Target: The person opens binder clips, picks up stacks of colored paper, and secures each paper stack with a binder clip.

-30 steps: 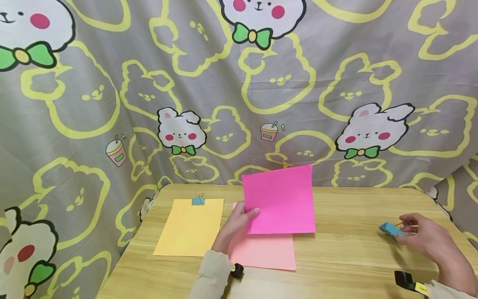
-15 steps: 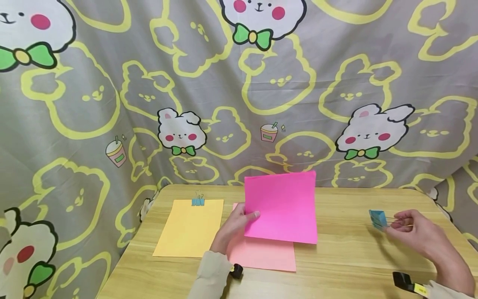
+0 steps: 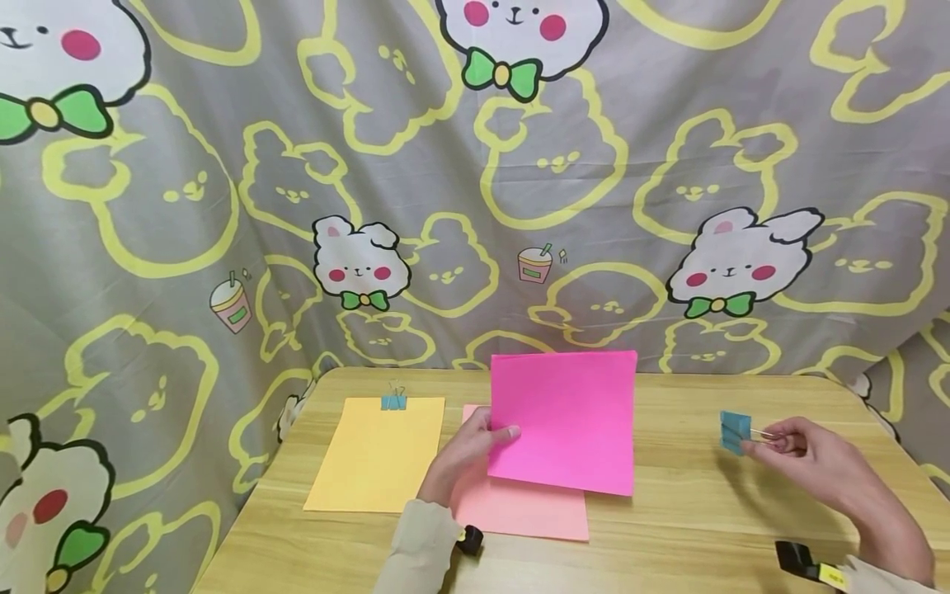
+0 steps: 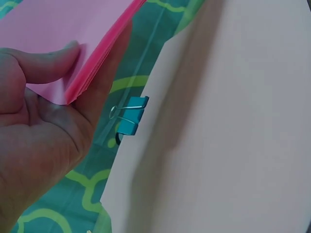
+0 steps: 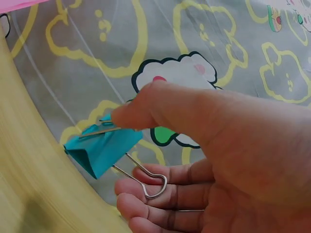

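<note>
My left hand [image 3: 466, 450] grips a stack of bright pink paper [image 3: 567, 421] at its left edge, thumb on the front face. Several layered sheet edges show on the stack [image 4: 102, 53] in the left wrist view. The stack is raised and tilted over light pink paper [image 3: 527, 511] on the table, partly hiding it. Off to the right, my right hand [image 3: 820, 466] holds a blue binder clip [image 3: 735, 433] above the table. In the right wrist view, the thumb presses one wire handle and the fingers lie at the other handle of the clip [image 5: 104, 153].
Yellow paper [image 3: 378, 462] lies on the left of the wooden table [image 3: 668, 528], with another blue binder clip [image 3: 393, 403] on its far edge. A grey patterned curtain [image 3: 460, 181] hangs behind the table and along its sides.
My right hand has carried the binder clip to the left and turned it so its body faces the paper. The bright pink stack has shifted slightly right and lower.
</note>
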`<state>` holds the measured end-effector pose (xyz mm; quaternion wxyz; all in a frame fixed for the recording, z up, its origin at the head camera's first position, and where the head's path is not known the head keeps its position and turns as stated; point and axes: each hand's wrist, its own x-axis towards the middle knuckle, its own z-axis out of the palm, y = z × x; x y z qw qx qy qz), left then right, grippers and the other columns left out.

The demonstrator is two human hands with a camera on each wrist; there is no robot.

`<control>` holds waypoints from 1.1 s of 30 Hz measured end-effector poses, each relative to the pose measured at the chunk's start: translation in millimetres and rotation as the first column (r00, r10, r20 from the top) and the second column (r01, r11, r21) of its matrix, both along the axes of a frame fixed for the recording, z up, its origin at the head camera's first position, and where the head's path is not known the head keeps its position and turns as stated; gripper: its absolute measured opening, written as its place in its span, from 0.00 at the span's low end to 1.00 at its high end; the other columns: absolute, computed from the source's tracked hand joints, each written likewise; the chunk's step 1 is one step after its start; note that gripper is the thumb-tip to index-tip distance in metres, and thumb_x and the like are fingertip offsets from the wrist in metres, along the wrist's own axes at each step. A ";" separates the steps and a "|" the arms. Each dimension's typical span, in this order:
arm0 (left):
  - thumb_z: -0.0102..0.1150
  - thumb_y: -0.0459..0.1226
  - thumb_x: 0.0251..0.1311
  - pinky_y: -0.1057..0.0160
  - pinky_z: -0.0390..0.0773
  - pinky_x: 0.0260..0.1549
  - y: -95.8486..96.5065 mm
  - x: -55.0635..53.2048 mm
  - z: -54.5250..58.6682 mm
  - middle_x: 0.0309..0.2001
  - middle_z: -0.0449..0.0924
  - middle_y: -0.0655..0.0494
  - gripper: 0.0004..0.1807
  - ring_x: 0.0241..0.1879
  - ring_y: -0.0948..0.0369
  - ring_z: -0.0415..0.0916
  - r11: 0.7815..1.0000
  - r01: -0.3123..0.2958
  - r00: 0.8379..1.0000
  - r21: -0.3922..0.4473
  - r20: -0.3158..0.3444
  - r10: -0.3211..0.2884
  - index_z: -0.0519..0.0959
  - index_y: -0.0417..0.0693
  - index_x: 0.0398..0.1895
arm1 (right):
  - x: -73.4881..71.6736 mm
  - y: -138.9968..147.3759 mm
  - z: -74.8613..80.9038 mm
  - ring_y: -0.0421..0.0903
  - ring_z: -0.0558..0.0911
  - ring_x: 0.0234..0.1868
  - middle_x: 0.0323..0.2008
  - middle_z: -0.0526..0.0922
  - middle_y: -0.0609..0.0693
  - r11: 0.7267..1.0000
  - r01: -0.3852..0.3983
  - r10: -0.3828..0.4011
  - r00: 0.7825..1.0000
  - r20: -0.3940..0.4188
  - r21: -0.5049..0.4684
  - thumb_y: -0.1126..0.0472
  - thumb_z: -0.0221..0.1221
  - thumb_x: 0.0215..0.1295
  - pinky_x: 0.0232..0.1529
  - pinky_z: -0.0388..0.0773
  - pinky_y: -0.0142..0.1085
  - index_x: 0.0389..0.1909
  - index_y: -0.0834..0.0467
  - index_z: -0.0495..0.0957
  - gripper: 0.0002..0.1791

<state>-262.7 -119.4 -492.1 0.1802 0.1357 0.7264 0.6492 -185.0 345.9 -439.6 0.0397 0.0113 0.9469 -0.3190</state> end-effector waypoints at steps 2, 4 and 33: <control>0.58 0.33 0.72 0.63 0.81 0.41 0.4 0.1 -0.7 0.39 0.86 0.50 0.13 0.36 0.58 0.85 1.000 0.007 1.000 -0.001 0.004 -0.007 0.80 0.33 0.53 | -0.1 -1.1 0.5 0.45 0.78 0.43 0.47 0.82 0.59 1.000 -0.016 0.016 1.000 0.013 -0.026 0.42 0.59 0.74 0.36 0.75 0.35 0.59 0.73 0.71 0.36; 0.58 0.33 0.72 0.62 0.81 0.41 0.3 -0.2 -1.7 0.39 0.86 0.50 0.13 0.36 0.58 0.85 1.000 0.014 1.000 -0.002 0.005 -0.014 0.80 0.34 0.53 | 0.0 -2.9 0.7 0.43 0.77 0.43 0.49 0.81 0.59 0.998 -0.027 0.028 0.999 0.024 -0.049 0.42 0.58 0.74 0.35 0.76 0.33 0.61 0.73 0.70 0.36; 0.59 0.33 0.71 0.65 0.78 0.39 2.8 2.1 -1.5 0.36 0.85 0.52 0.12 0.34 0.61 0.83 0.997 0.076 0.997 0.011 -0.001 -0.076 0.79 0.33 0.51 | -13.2 -20.7 -13.2 0.40 0.85 0.50 0.54 0.83 0.58 0.823 -0.275 0.354 0.933 0.070 -0.497 0.60 0.50 0.81 0.46 0.80 0.31 0.68 0.78 0.62 0.27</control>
